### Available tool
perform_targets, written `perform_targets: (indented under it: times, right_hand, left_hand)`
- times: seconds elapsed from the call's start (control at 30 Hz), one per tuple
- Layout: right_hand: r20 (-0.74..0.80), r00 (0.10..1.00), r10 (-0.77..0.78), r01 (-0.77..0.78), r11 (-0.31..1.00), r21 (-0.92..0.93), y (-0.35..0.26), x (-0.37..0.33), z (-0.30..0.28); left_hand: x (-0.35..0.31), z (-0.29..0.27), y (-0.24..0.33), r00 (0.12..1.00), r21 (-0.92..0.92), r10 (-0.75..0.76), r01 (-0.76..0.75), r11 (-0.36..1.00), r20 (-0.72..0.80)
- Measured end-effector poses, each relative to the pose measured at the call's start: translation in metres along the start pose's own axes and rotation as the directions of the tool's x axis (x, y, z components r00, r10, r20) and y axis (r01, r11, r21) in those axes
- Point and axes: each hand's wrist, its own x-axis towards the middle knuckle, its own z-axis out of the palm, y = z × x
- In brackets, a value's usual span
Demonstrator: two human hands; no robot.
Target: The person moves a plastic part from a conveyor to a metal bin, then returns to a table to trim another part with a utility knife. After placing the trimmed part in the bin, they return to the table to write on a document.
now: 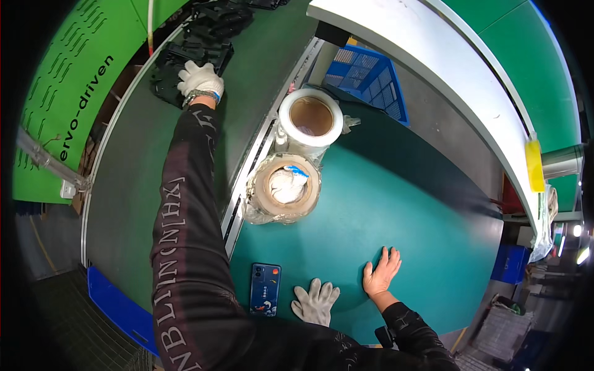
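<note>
My left hand (201, 79), in a white knit glove, is stretched far forward over the conveyor. Its fingers curl over a black plastic part (166, 83), whose shape is partly hidden beneath the hand. More black molded parts (216, 23) lie in a heap just beyond it. My right hand (382, 272) is bare, lying on the green tabletop (408, 216) with its fingers stretched out and nothing in it. Left of that hand, a loose pale glove (316, 302) lies flat near my body. A dark blue phone (265, 289) rests beside the glove.
Two rolls of clear film stand along the table's left edge: a farther roll (310, 117) and a nearer roll (284, 188) with white and blue material in its core. Behind them is a blue crate (371, 83). A white curved beam (470, 80) spans the right side.
</note>
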Motion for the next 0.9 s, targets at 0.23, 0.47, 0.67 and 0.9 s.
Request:
perform_targets:
  times: [0.23, 0.47, 0.67, 0.9]
  right_hand:
    - [0.002, 1.0, -0.006, 0.006, 1.0, 0.005, 0.0, -0.002, 0.001]
    - [-0.027, 1.0, 0.003, -0.001, 0.999, 0.045, 0.004, -0.001, 0.006]
    - [0.043, 0.999, 0.032, -0.039, 0.981, 0.191, 0.005, 0.003, -0.002]
    - [0.185, 0.793, -0.581, -0.23, -0.004, 0.973, 0.016, -0.038, -0.118]
  left_hand:
    - [-0.021, 0.022, -0.036, 0.944, 0.065, 0.255, -0.247, 0.967, -0.207]
    - [-0.12, -0.042, -0.122, 0.933, 0.036, 0.246, -0.246, 0.969, -0.264]
    - [-0.314, -0.174, -0.163, 0.881, -0.074, 0.226, -0.281, 0.957, -0.415]
    - [-0.605, -0.192, -0.085, 0.699, -0.198, 0.633, -0.708, 0.678, -0.332]
